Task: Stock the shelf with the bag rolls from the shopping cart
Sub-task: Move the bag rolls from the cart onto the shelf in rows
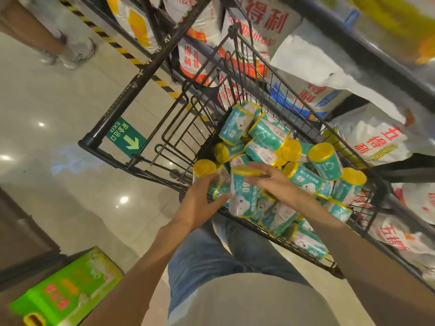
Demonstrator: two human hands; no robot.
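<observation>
Shop aisle, wire cart (pixel 207 74), left hand (pixel 200 201) and right hand (pixel 270 178) fingers gripping bag rolls (pixel 242 196)

A shop: wire shopping cart (pixel 235 74) beside stocked shelf (pixel 376 55).

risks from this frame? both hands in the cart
1. The rolls lie in a loose heap at mixed angles; lifting from it could send neighbours sliding or tipping.
2. The left hand and right hand both work the roll standing at the cart's near end; if either grip slackens, it could fall back into the heap or over the wire rim.
3. The cart stands tight against the stocked shelf, so swinging a roll up may snag the bags.
</observation>
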